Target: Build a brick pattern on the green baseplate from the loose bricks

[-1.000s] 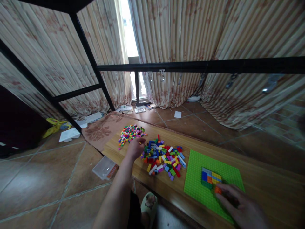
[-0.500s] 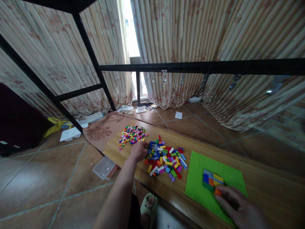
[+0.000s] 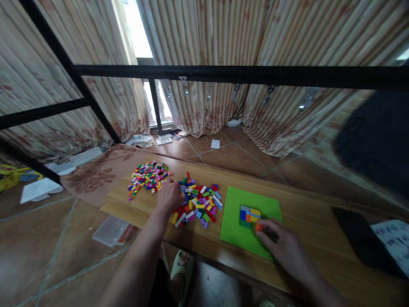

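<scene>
My right hand [image 3: 281, 241] pinches an orange toy brick [image 3: 258, 227] between thumb and fingers. That brick is at the lower right corner of a small block of bricks [image 3: 247, 216] in blue, grey, yellow, orange and green. The block sits on a green studded baseplate [image 3: 231, 230]. Over at the left edge of a heap of mixed larger bricks [image 3: 200, 204], my left hand [image 3: 170, 197] is closed, knuckles up. Its fingertips are hidden, so whatever they hold cannot be made out. Left of it lies a heap of smaller bricks [image 3: 148, 175].
The bricks and baseplate rest on a long wooden board [image 3: 306, 213]. A dark flat item [image 3: 361, 234] and a printed sheet [image 3: 393, 241] lie at its right end. A clear plastic box [image 3: 110, 230] stands on the floor. A black metal bar [image 3: 223, 71] crosses before the curtains.
The camera view has swung right, bringing the dark flat item and printed sheet into sight. My left hand has drawn in its fingers at the heap's edge. My right hand still pinches the orange brick.
</scene>
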`<state>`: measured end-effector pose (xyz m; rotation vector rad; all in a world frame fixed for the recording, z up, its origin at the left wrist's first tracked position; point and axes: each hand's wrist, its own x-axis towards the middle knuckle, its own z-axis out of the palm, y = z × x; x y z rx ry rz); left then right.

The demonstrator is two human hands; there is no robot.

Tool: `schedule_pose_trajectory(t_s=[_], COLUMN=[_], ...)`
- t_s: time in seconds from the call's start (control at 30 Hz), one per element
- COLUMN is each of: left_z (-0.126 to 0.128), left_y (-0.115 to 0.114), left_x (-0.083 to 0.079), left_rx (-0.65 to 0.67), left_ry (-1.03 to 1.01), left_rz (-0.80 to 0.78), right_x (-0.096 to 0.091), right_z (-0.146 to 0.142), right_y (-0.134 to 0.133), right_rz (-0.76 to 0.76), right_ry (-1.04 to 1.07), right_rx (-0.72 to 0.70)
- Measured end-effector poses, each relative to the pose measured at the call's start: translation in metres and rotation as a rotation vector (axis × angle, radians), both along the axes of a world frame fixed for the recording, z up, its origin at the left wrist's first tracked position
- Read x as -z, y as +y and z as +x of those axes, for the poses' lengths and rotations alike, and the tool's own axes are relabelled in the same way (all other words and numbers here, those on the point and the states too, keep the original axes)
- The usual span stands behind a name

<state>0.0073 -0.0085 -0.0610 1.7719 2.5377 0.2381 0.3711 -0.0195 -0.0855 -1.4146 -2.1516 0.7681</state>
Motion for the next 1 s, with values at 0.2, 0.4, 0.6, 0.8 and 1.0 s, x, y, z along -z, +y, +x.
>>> schedule_pose_trajectory(t_s=[0.2,0.4,0.6,0.8,1.0], left_z=[0.0,0.006,0.048,0.122,0.156], left_y=[0.004,-0.007,-0.01,-0.015,-0.018], left_x=[-0.008,-0.032,-0.031,-0.019,-0.005], left_rx=[0.06,-0.01,0.175,0.436,0.394], left_ry=[0.011,-0.223,-1.025,-1.554,-1.879], left_rz=[-0.006,0.097,0.181,0.025,-0.182], right_x=[0.002,-0.002,-0.005,-0.007,-0.005], right_z=[0.007,0.007,0.012,0.022,0.032], right_y=[0.002,0.0,0.0,0.002,0.003], right_rz=[0.009,0.016,0.029,0.055,0.038], right_ry=[0.002,-0.045,-0.047,-0.061,-0.156], right_rx=[0.013,-0.012,0.018,0.097,0.133])
